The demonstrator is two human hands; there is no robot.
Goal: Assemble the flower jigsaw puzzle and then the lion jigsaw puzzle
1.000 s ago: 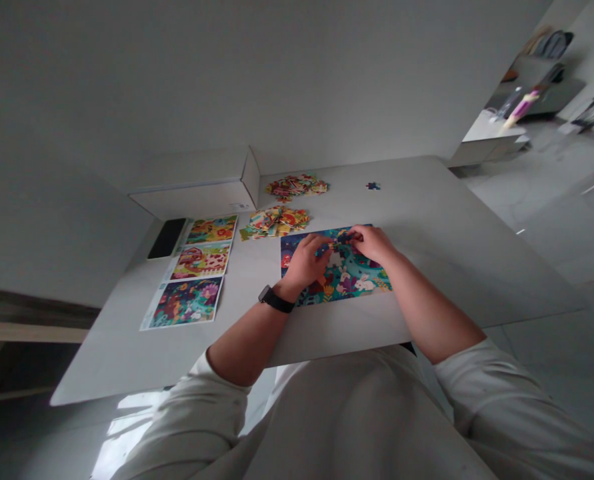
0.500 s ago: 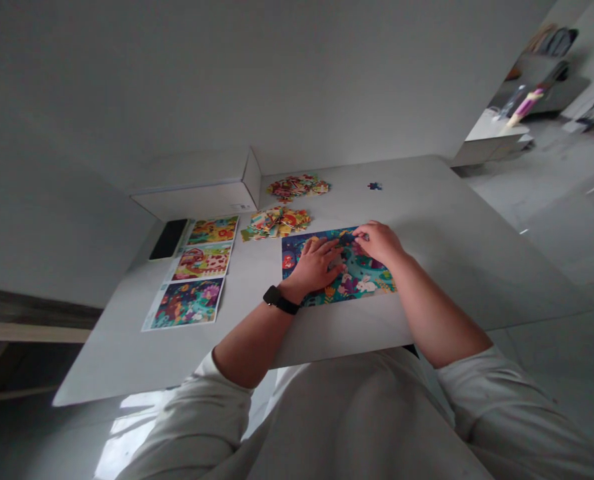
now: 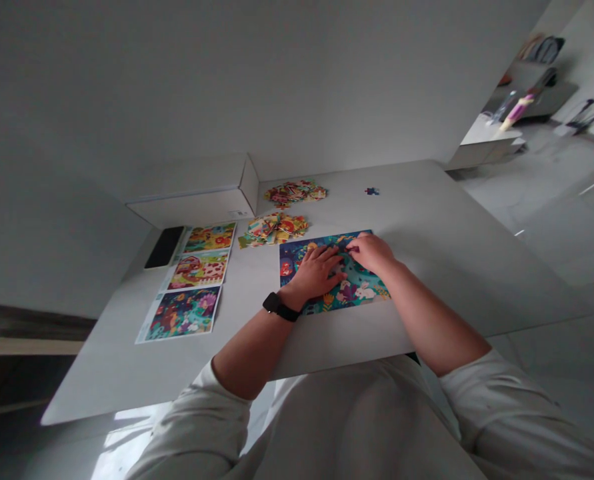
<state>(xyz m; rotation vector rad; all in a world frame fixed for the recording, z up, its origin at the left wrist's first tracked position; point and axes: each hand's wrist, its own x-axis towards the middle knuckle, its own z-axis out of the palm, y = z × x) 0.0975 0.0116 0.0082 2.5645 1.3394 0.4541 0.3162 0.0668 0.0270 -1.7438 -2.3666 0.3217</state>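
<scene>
A colourful jigsaw puzzle (image 3: pixel 367 291), with white rabbits and plants on dark blue and teal, lies near the table's front. Flat on its middle rests my left hand (image 3: pixel 319 272), fingers spread, a black watch on the wrist. My right hand (image 3: pixel 373 252) is at the puzzle's upper right, fingertips pinched around a small dark puzzle piece (image 3: pixel 353 249) that is mostly hidden by the fingers. Both hands cover parts of the picture. Beyond the puzzle, a single dark blue piece (image 3: pixel 371 191) lies apart on the tabletop.
Two heaps of loose pieces, a nearer yellow-orange one (image 3: pixel 274 229) and a farther reddish one (image 3: pixel 295 193), lie behind the puzzle. Left of it are a printed sheet with three pictures (image 3: pixel 198 269) and a black phone (image 3: pixel 165 247). A white box (image 3: pixel 191 208) stands against the wall.
My right hand has shifted slightly left and inward over the puzzle, its fingers now more tightly bunched. The left hand stays flat in place. The view has tilted a little.
</scene>
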